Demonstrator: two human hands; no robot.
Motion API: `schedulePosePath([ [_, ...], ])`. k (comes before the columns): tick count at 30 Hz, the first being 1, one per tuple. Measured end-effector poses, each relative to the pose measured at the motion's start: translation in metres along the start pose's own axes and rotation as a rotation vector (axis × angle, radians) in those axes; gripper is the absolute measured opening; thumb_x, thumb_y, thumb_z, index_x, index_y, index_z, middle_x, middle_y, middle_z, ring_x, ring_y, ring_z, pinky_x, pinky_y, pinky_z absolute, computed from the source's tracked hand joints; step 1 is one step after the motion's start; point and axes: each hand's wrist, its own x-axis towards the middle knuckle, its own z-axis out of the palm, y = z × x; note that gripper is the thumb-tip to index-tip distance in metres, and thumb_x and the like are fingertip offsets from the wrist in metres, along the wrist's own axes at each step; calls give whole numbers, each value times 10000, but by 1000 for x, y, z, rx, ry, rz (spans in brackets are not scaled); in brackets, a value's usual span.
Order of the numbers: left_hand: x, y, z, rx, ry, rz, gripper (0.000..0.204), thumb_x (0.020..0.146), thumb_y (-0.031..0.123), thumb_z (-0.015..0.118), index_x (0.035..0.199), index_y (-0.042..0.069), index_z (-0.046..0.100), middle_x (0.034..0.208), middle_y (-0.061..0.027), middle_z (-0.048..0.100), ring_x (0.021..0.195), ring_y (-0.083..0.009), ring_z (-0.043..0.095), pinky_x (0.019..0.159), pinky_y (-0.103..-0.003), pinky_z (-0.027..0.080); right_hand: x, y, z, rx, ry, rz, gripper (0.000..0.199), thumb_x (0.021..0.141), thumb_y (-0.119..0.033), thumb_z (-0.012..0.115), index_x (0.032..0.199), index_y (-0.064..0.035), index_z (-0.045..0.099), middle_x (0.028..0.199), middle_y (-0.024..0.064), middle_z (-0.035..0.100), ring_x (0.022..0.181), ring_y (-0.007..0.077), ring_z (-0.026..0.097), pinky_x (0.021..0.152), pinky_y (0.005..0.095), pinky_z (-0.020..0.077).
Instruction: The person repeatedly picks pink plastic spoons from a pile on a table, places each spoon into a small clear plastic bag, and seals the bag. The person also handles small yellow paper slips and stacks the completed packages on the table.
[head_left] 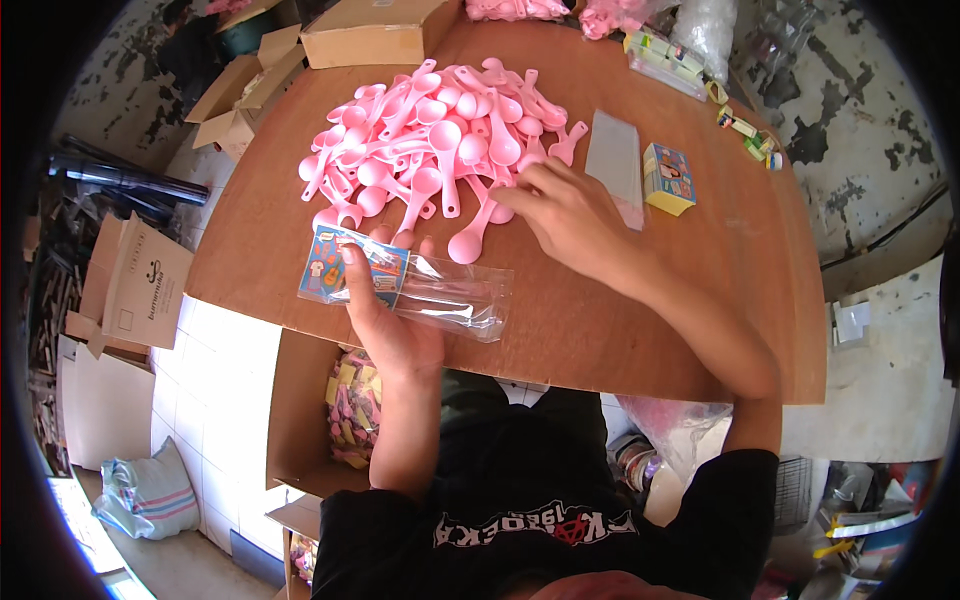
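My left hand point(395, 335) grips a clear plastic bag point(465, 302) near the table's front edge, thumb on top. At the bag's left end is a blue printed card point(322, 268). A large heap of pink plastic scoops point(410, 150) lies beyond it. My right hand point(575, 215) reaches to the heap's near right side, its fingers closed round the handle of one pink scoop point(466, 247), whose round bowl points toward me. The fingertips partly hide that handle. To the right of this hand lie flat clear bags point(612, 160) and a small stack of printed cards point(668, 180).
The brown wooden table point(640, 310) has a curved look. A closed cardboard box point(378, 32) stands at its back, with tape rolls point(745, 125) at the far right. Below the front edge, an open carton point(300, 420) holds packed pink and yellow items. A white sack point(150, 490) sits on the floor.
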Motion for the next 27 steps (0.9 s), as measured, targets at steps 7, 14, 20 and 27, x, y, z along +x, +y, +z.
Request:
schedulePosePath([
  [7,4,-4,6,2,-29,-31,525,948,422,633,1322,89,477,1166,-60,593,1006,-182,603,920,-399,530,16,27,12,-59,-132,-64,289,780,-83,657,1060,-136,709,1028,38,554,1058,216,525,811,366,469],
  [14,23,6,1,-95,0,-47,540,939,455,635,1302,85,481,1224,-90,579,1096,-212,590,938,-413,524,-27,-1,-43,109,132,-142,173,759,-49,734,929,-73,712,891,40,626,744,207,611,636,334,484],
  [20,29,-12,5,-235,-2,-162,558,941,462,627,1285,45,487,1227,-102,579,1128,-235,585,966,-430,514,-73,-28,-73,85,284,-303,286,732,-11,768,1009,-8,697,873,98,636,692,210,635,568,320,512],
  [27,-14,-44,28,-93,-107,-317,632,947,506,594,1330,38,410,1240,-117,551,1148,-254,576,970,-452,523,-82,-30,-80,-1,283,-281,325,770,12,768,1081,-6,676,915,108,631,720,215,645,588,308,537],
])
